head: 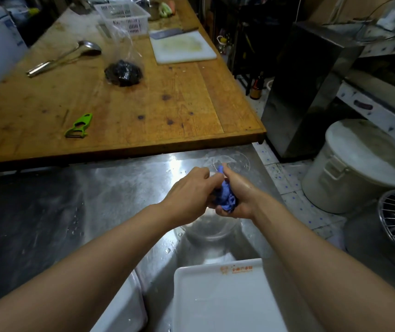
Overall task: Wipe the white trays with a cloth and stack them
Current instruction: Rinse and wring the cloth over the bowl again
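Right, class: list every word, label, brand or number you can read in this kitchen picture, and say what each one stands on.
Orange logo with a line of characters on the rim of the white tray: too blurred to read.
Label on the brown bottle on the floor: too small to read.
Nothing else carries readable text.

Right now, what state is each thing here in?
Cloth: bunched, gripped by both hands above a clear bowl.
Left hand: gripping the cloth.
Right hand: gripping the cloth.
Near tray: flat, wet, unstacked.
Second tray: beside it, apart.
Clear bowl: upright.
Bin: lid on.
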Demonstrator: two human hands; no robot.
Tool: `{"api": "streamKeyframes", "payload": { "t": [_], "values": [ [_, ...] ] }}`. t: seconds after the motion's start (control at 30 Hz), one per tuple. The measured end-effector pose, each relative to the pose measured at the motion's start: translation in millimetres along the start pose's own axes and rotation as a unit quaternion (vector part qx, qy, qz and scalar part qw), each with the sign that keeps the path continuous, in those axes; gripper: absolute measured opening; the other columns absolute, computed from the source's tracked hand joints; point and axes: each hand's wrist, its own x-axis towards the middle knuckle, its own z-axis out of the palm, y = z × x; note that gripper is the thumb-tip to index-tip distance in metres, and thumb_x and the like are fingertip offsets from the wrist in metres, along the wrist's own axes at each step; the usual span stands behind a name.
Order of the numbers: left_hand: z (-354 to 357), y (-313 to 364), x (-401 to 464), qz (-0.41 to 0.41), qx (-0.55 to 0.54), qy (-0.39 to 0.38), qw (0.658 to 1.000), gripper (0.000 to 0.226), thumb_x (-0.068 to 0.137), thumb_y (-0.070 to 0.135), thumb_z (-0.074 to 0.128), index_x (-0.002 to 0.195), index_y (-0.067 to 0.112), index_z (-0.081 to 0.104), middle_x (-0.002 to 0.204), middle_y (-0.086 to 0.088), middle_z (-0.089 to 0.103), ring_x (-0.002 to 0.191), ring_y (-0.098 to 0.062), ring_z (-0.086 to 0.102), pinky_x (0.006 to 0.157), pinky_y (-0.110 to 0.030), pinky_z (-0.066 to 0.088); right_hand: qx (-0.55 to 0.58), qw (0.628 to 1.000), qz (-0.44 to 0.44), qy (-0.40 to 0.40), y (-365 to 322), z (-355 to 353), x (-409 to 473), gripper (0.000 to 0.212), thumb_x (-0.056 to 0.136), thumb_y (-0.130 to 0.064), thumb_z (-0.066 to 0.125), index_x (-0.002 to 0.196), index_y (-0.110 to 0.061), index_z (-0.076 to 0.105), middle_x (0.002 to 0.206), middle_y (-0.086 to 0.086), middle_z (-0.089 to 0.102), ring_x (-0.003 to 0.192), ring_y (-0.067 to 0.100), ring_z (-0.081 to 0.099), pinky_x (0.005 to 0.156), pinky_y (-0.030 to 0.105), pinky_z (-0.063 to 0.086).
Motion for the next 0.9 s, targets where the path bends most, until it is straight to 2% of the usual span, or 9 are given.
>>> {"api": "streamKeyframes", "payload": {
  "t": [0.1, 0.2, 0.3, 0.37, 0.5, 0.57, 0.7, 0.77, 0.9],
  "values": [
    [-1.7, 1.4, 0.2, -0.067, -0.171, 0.03, 0.983, 0.024, 0.084, 0.009, 0.062, 0.098, 0.019, 0.045, 0.097, 0.003, 0.037, 0.075, -0.004, 0.046, 0.059, -0.017, 0.039, 0.026, 0.999, -0.028, 0.009, 0.6, 4.2, 3.2, 0.037, 0.094, -0.045, 0.048, 0.082, -0.012, 0.06, 0.063, 0.003, 0.06, 0.046, 0.008, 0.051, 0.035, 0.017, 0.04],
    [-7.8, 0.5, 0.0, -0.183, -0.31, 0.053, 0.932, 0.024, 0.08, 0.009, 0.069, 0.091, 0.014, 0.049, 0.084, 0.005, 0.054, 0.069, 0.002, 0.05, 0.06, -0.013, 0.04, 0.099, 0.993, -0.055, 0.015, 0.8, 7.5, 1.1, 0.025, 0.098, -0.024, 0.045, 0.093, -0.003, 0.057, 0.075, 0.011, 0.059, 0.045, 0.01, 0.056, 0.039, 0.016, 0.047],
    [-14.0, -3.9, -0.9, -0.223, -0.324, 0.083, 0.916, 0.013, 0.074, 0.009, 0.076, 0.078, 0.008, 0.063, 0.072, -0.002, 0.066, 0.063, -0.011, 0.058, 0.06, -0.025, 0.046, 0.076, 0.992, -0.09, 0.034, -1.2, 9.8, -3.9, 0.015, 0.098, -0.008, 0.041, 0.1, -0.003, 0.054, 0.074, 0.014, 0.055, 0.052, 0.016, 0.054, 0.037, 0.018, 0.046],
    [-16.2, -3.3, -0.4, -0.219, -0.302, 0.083, 0.924, 0.012, 0.076, 0.013, 0.076, 0.072, 0.008, 0.065, 0.065, -0.003, 0.065, 0.057, -0.012, 0.058, 0.056, -0.026, 0.046, -0.004, 0.992, -0.113, 0.053, -0.8, 14.2, -3.3, 0.024, 0.096, -0.004, 0.037, 0.104, 0.0, 0.059, 0.068, 0.014, 0.052, 0.05, 0.015, 0.044, 0.033, 0.016, 0.035],
    [-15.8, 1.3, 4.6, -0.227, -0.195, 0.082, 0.951, 0.023, 0.086, 0.025, 0.065, 0.072, 0.009, 0.059, 0.063, -0.006, 0.061, 0.061, -0.019, 0.054, 0.057, -0.03, 0.04, -0.154, 0.951, -0.195, 0.182, 0.8, 25.4, 7.5, 0.034, 0.097, -0.025, 0.042, 0.082, -0.002, 0.06, 0.053, 0.008, 0.048, 0.039, 0.012, 0.034, 0.035, 0.016, 0.022],
    [-16.1, 4.5, 7.8, -0.298, -0.298, 0.074, 0.904, 0.027, 0.089, 0.023, 0.061, 0.067, 0.008, 0.055, 0.054, -0.005, 0.057, 0.05, -0.016, 0.049, 0.047, -0.025, 0.036, -0.177, 0.927, -0.241, 0.226, 0.4, 28.5, 13.6, 0.039, 0.096, -0.03, 0.043, 0.063, -0.01, 0.049, 0.05, 0.005, 0.044, 0.04, 0.012, 0.034, 0.038, 0.019, 0.024],
    [-19.6, 5.5, 15.3, -0.456, -0.524, 0.016, 0.719, 0.036, 0.094, 0.015, 0.054, 0.06, 0.012, 0.043, 0.043, -0.005, 0.043, 0.03, -0.01, 0.029, 0.036, -0.013, 0.021, -0.254, 0.875, -0.309, 0.273, 4.6, 30.9, 23.3, 0.045, 0.096, -0.029, 0.042, 0.053, -0.013, 0.04, 0.057, 0.006, 0.042, 0.054, 0.016, 0.038, 0.053, 0.029, 0.029],
    [-21.1, 3.6, 18.1, -0.505, -0.583, -0.009, 0.636, 0.031, 0.094, 0.013, 0.052, 0.064, 0.012, 0.046, 0.035, 0.0, 0.039, 0.025, -0.006, 0.024, 0.033, -0.009, 0.02, -0.278, 0.853, -0.34, 0.283, 7.2, 31.3, 26.2, 0.047, 0.096, -0.024, 0.042, 0.05, -0.014, 0.036, 0.052, 0.001, 0.038, 0.052, 0.014, 0.035, 0.05, 0.027, 0.028],
    [-19.5, -0.5, 21.8, -0.547, -0.613, -0.049, 0.568, 0.024, 0.093, 0.008, 0.047, 0.069, 0.01, 0.05, 0.031, 0.001, 0.033, 0.023, -0.007, 0.018, 0.033, -0.008, 0.018, -0.304, 0.834, -0.37, 0.274, 12.0, 29.0, 29.8, 0.045, 0.096, -0.017, 0.041, 0.052, -0.013, 0.033, 0.051, -0.001, 0.033, 0.051, 0.012, 0.028, 0.048, 0.029, 0.023]
  ]
}}
